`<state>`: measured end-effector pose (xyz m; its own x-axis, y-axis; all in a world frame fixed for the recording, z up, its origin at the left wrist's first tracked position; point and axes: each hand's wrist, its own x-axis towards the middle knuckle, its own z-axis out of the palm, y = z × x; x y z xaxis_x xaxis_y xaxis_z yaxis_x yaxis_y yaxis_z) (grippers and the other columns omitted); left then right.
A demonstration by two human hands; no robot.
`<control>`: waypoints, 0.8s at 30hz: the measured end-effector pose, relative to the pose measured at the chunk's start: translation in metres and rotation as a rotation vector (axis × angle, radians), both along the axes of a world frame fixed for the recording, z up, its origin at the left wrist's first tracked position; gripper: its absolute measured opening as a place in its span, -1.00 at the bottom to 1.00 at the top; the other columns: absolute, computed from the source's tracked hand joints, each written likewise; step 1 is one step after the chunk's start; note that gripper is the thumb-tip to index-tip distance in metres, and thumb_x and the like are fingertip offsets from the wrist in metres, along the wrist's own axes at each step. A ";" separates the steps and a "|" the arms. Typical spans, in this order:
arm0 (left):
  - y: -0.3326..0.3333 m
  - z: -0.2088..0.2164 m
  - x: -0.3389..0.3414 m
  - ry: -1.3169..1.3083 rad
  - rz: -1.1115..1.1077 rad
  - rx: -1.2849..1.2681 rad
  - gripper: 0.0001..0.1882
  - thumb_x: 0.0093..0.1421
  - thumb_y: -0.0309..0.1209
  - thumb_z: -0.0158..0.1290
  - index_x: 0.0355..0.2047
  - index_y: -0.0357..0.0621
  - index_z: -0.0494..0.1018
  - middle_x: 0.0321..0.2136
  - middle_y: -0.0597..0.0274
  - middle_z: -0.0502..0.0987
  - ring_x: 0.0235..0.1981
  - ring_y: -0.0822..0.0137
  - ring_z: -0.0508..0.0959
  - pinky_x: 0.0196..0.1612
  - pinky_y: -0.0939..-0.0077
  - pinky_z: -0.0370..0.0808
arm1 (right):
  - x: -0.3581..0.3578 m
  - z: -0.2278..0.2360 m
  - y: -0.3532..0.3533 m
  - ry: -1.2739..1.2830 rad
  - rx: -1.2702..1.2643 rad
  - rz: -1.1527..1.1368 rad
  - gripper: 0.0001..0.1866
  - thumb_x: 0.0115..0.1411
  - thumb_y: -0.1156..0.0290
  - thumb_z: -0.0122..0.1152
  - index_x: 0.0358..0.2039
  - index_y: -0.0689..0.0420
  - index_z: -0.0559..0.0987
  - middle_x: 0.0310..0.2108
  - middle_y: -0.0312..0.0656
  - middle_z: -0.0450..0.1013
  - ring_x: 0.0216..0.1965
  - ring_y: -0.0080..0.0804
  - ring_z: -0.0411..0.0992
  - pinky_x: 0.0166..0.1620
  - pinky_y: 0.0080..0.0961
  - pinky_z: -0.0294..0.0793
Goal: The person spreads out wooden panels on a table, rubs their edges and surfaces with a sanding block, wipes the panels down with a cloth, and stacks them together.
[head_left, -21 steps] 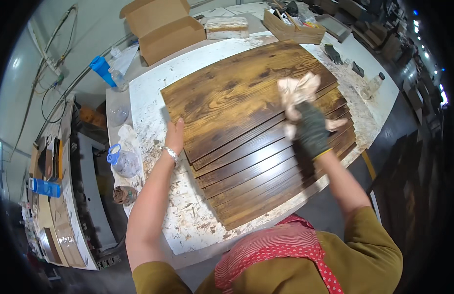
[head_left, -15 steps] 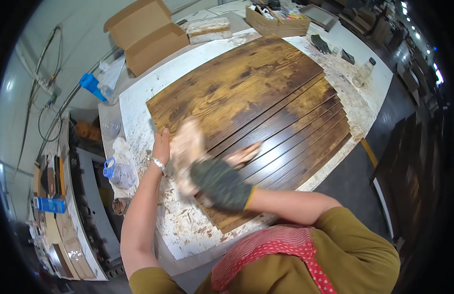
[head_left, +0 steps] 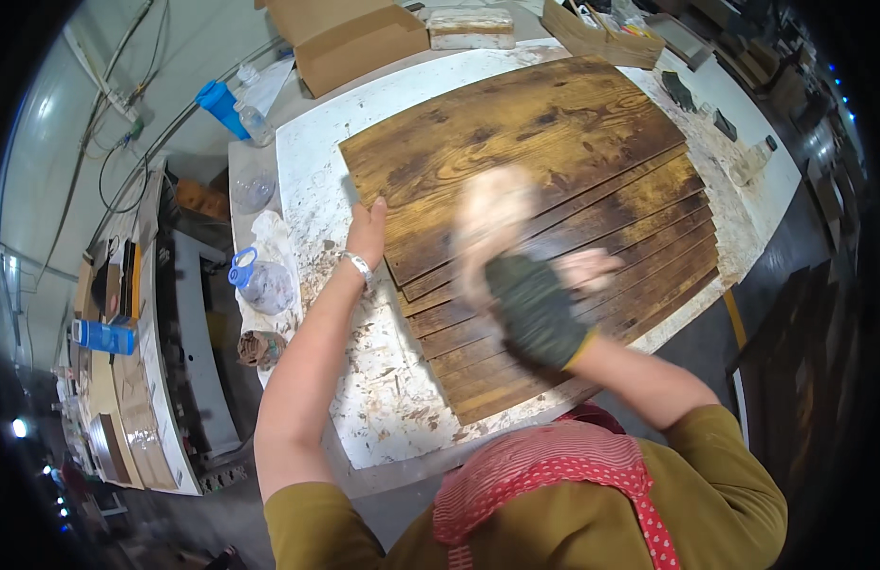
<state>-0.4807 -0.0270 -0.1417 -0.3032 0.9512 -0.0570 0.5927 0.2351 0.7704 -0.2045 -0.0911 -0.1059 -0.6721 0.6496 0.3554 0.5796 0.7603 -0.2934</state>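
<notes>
A stack of dark brown wood-grain boards, fanned toward me, lies on the worktable, with the top board (head_left: 554, 114) farthest back. At its left edge my left hand (head_left: 367, 236), bare with a bracelet at the wrist, grips the board's rim; part of its fingers is hidden. My right hand (head_left: 539, 309) wears a dark green glove that leaves the fingertips bare. It is over the middle of the stack, pressing a pale cloth (head_left: 497, 214) on the boards. The cloth is smeared by motion, and how the fingers wrap it is partly hidden.
The white, stained worktable (head_left: 383, 418) carries an open cardboard box (head_left: 359, 47), a blue-lidded bottle (head_left: 264, 285), a blue cup (head_left: 221, 106), a clear bottle (head_left: 753, 161) and a box of tools (head_left: 601, 38). A side shelf (head_left: 164, 380) stands at the left.
The cloth and my right hand have swept to the right across the boards. My left hand stays at the left edge. The whole view has shifted, so the table sits farther right.
</notes>
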 end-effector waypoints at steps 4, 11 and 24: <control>-0.006 0.023 0.029 -0.134 0.231 -0.058 -0.36 0.27 0.03 -0.26 -0.15 -0.50 0.22 -0.29 -0.26 0.38 -0.22 0.02 0.38 -0.08 0.31 0.30 | -0.087 -0.012 -0.043 0.010 -0.160 0.381 -0.61 0.00 0.45 0.05 -0.12 0.30 0.39 -0.19 0.05 0.35 -0.15 -0.14 0.35 -0.04 -0.23 0.31; -0.004 0.001 -0.002 0.009 0.036 0.046 -0.39 0.24 -0.03 -0.23 -0.18 -0.53 0.17 -0.27 -0.47 0.40 -0.18 -0.22 0.43 -0.09 0.21 0.32 | 0.015 0.030 0.021 0.078 -0.084 -0.035 -0.62 0.01 0.32 0.10 -0.15 0.20 0.41 -0.15 0.01 0.35 -0.16 -0.14 0.35 -0.06 -0.28 0.31; -0.003 -0.007 -0.015 -0.069 -0.005 0.048 -0.41 0.26 -0.08 -0.21 0.02 -0.45 0.18 -0.04 -0.24 0.34 0.04 -0.04 0.31 0.08 0.31 0.21 | 0.009 -0.006 0.025 0.269 0.167 0.276 -0.54 -0.08 0.33 0.12 -0.11 0.19 0.43 -0.14 0.00 0.36 -0.18 -0.06 0.37 -0.07 -0.21 0.31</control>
<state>-0.4959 -0.0305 -0.1488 -0.2955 0.9548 -0.0320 0.5384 0.1941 0.8200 -0.1957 -0.0664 -0.1115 -0.6817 0.3771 0.6269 0.2675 0.9261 -0.2662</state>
